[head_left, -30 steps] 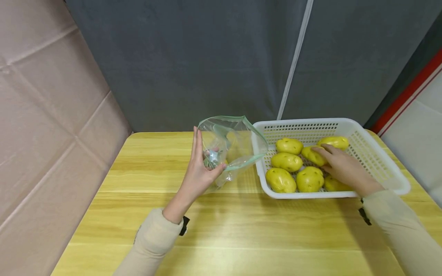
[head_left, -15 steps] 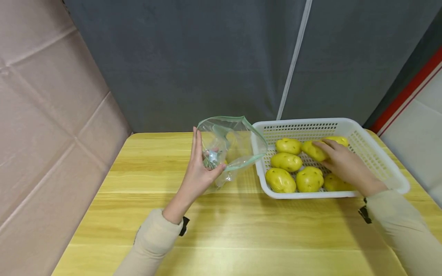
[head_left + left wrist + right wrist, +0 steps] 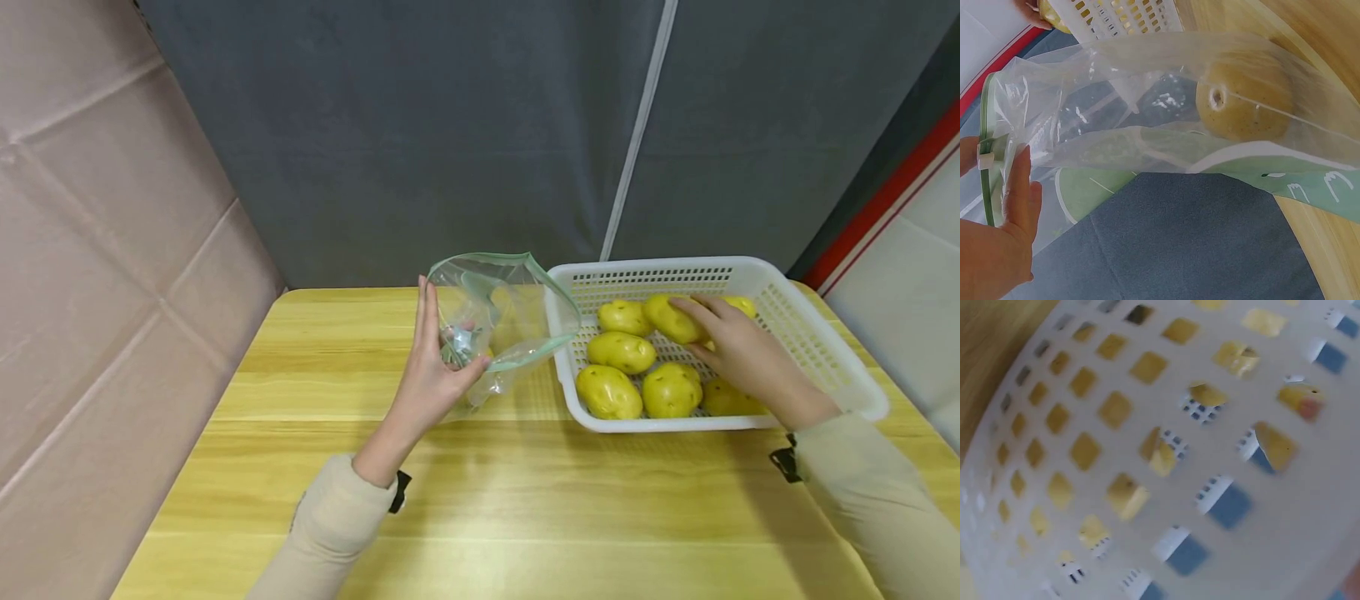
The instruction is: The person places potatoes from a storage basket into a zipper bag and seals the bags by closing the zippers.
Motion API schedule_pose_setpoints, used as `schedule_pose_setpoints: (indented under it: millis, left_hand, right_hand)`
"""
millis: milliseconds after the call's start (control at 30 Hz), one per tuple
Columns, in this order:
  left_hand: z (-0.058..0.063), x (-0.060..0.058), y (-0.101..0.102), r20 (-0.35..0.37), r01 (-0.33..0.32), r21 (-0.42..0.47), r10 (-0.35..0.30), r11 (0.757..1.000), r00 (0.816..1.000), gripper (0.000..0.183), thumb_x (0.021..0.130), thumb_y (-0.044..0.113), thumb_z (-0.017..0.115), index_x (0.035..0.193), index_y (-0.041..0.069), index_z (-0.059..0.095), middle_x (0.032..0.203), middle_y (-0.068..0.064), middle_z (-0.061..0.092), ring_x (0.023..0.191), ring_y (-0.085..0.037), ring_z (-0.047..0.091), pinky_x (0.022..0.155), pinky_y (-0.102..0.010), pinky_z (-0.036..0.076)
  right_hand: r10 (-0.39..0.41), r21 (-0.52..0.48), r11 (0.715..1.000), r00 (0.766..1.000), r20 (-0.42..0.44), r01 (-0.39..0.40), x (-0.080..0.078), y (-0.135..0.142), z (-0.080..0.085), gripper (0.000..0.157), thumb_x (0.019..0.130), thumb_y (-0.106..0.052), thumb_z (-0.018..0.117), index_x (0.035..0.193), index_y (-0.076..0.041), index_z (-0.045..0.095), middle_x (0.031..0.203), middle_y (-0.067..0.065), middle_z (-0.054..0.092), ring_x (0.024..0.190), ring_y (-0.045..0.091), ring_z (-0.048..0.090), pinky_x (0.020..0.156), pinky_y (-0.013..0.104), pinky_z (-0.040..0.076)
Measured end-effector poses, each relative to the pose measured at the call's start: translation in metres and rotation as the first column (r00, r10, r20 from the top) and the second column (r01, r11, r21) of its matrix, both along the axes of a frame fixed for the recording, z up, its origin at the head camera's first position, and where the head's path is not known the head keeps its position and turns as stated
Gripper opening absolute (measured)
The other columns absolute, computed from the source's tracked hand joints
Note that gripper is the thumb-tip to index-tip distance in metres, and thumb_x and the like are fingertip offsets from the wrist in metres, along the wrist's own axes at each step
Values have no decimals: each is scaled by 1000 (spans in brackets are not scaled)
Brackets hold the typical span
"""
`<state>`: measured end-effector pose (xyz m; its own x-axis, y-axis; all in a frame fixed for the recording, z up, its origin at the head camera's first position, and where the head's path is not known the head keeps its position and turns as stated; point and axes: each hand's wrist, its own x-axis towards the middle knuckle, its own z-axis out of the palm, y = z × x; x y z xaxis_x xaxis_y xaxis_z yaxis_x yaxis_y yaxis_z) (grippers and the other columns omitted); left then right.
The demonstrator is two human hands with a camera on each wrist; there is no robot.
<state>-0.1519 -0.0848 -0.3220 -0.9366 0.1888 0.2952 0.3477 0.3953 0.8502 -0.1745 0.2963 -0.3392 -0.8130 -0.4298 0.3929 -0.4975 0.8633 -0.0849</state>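
Observation:
With thumb and fingers, my left hand grips the mouth of a clear zip bag, whose green-edged opening gapes to the right. Low inside it, in the left wrist view, lies one potato; a white zip slider shows near the fingers. My right hand holds a yellow potato over the white basket, raised above the other potatoes. Several potatoes lie in the basket, one of them partly hidden behind this hand. The right wrist view shows mainly the basket's perforated wall.
The basket stands at the right on a wooden table, close beside the bag. A dark grey curtain hangs behind the table's far edge. A pale padded wall is at the left.
My right hand has lifted the potato off the basket's middle and carried it slightly up and left. The left hand and the bag have stayed in place.

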Motion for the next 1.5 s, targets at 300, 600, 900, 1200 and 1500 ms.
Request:
schedule_pose_setpoints:
  millis: [300, 600, 900, 1200, 1500]
  left_hand:
    - [0, -1, 0, -12, 3, 1, -3, 1000, 1000, 110, 81, 7, 73, 153, 11, -10, 161, 2, -18, 137, -35, 37, 57, -19, 51]
    - [0, -2, 0, -18, 3, -2, -3, 1000, 1000, 110, 81, 7, 73, 153, 10, -10, 160, 2, -19, 141, -34, 32, 56, -19, 51]
    - [0, -2, -1, -15, 7, 7, -7, 1000, 1000, 110, 81, 6, 73, 153, 10, -10, 160, 2, -19, 137, -34, 38, 57, -19, 52]
    - [-2, -2, -1, -15, 6, 9, -6, 1000, 1000, 110, 81, 6, 74, 153, 10, -9, 161, 2, -18, 139, -36, 35, 60, -19, 54]
    - [-2, -1, 0, -23, 6, 0, -6, 1000, 1000, 110, 81, 7, 74, 153, 9, -9, 161, 0, -18, 148, -34, 10, 61, -18, 54]
  right_hand:
    - [-17, -47, 999, 1000, -2, 16, 6, -16, 13, 65, 73, 5, 76, 131, 0, 48, 124, 30, 51, 97, 46, 57, 73, 56, 52]
    - [-8, -70, 998, 997, -73, 3, 9, -29, 24, 70, 70, 5, 79, 133, -2, 49, 123, 30, 52, 102, 46, 54, 74, 57, 51]
    - [3, -121, 992, 989, -149, -22, 12, -40, 30, 70, 68, 3, 81, 131, -3, 52, 125, 28, 53, 103, 44, 55, 74, 55, 52]
    - [15, -171, 984, 983, -184, -47, 13, -49, 35, 74, 66, 5, 82, 132, -4, 53, 126, 26, 53, 104, 42, 56, 76, 54, 52]
    - [5, -224, 973, 975, -220, -56, 13, -62, 41, 70, 67, 9, 80, 131, -3, 54, 128, 27, 53, 110, 42, 54, 85, 54, 51]
